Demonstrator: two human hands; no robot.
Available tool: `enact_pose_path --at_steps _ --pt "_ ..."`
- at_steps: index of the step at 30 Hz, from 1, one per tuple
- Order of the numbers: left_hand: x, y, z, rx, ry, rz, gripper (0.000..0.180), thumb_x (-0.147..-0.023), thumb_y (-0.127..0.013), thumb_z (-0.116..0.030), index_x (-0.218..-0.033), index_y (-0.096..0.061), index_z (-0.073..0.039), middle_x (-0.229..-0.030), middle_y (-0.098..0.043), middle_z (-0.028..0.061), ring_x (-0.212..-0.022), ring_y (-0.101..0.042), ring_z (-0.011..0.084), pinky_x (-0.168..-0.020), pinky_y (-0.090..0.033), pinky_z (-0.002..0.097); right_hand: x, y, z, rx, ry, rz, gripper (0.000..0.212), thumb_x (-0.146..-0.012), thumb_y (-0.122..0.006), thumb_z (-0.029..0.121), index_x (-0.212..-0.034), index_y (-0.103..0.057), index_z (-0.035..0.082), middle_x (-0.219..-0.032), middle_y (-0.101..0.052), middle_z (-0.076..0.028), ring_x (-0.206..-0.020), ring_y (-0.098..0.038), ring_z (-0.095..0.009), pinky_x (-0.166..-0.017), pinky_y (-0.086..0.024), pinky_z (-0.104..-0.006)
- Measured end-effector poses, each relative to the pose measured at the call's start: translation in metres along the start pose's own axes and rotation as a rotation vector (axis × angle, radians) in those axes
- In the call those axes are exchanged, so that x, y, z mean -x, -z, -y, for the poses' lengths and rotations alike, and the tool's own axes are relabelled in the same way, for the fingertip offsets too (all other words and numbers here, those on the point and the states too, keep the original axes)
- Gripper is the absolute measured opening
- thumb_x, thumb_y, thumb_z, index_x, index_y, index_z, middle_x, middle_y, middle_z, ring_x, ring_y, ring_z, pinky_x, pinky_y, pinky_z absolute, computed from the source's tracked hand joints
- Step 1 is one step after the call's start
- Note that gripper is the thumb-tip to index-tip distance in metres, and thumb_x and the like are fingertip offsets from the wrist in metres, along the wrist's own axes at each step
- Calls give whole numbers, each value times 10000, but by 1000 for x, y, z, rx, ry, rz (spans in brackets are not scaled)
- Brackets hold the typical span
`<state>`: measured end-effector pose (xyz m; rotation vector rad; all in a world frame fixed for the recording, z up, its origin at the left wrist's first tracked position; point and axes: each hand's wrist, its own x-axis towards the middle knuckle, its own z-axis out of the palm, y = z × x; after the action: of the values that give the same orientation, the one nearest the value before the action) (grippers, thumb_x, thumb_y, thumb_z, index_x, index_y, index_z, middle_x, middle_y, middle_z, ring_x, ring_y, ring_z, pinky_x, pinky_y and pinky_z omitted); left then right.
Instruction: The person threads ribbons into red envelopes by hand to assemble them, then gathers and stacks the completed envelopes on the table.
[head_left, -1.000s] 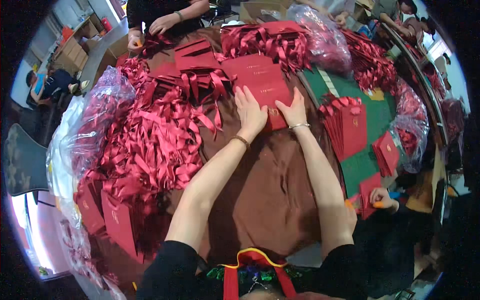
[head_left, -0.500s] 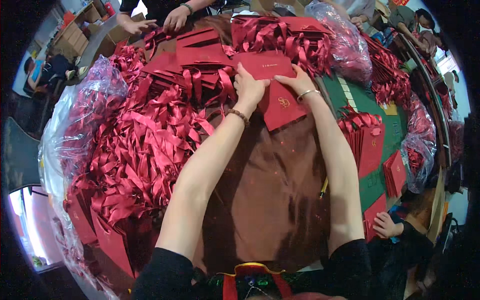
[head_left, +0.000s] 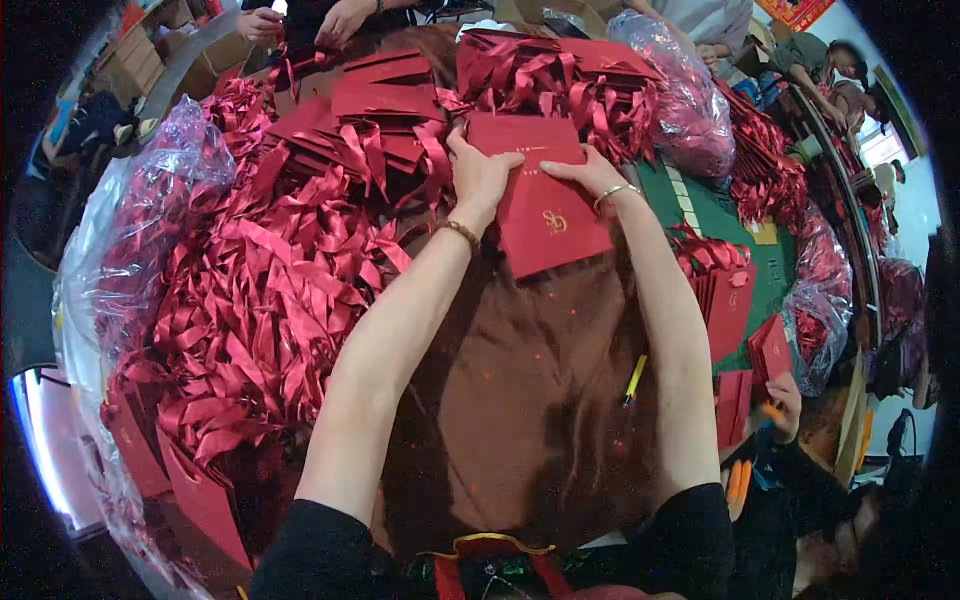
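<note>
The left fingers (head_left: 505,161) and right fingers (head_left: 563,171), partly closed, grip flat red packets (head_left: 553,230) over the far middle of the brown desk (head_left: 520,400). The packets overlap, not even yet; a ribbon heap (head_left: 268,295) lies left.

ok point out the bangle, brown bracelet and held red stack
bangle (head_left: 613,191), head view, band's middle
brown bracelet (head_left: 460,231), head view, band's middle
red stack (head_left: 545,196), head view, middle of top face

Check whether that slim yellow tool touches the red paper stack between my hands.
Apart. The head view shows the slim yellow tool on the brown cloth, which shows plainly between it and the red paper stack.
</note>
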<state>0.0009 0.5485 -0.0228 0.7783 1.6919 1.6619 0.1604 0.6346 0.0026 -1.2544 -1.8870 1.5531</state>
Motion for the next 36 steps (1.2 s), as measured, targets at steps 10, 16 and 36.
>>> enact_pose_path --at_steps 10,16,36 --pt "119 42 -45 532 -371 269 927 -677 -728 -126 -1354 -101 -33 -1310 -308 157 -1150 -412 237 -977 -339 361 137 -13 23 -204 386 -122 837 -581 -780 20 -1272 -308 38 -1177 -501 -77 -1059 -500 -189 -922 -403 -341" --pt "141 125 -59 527 58 926 541 -737 -645 -143 -1215 -433 -4 -1124 -527 84 -1070 -490 168 -932 -372 307 226 -18 56 53 377 -93 805 -538 -811 29 -1228 -398 16 -1149 -536 -60 -1043 -509 -142 -930 -397 -306" --pt "211 141 -6 -22 -125 773 821 -573 -813 -85 -1222 -311 -44 -1199 -472 71 -1089 -470 174 -934 -393 318 291 -42 21 -327 400 -421 684 -896 -187 573 -1393 -181 102 -1346 -358 -107 -1261 -296 -215 -1026 -188 -327"
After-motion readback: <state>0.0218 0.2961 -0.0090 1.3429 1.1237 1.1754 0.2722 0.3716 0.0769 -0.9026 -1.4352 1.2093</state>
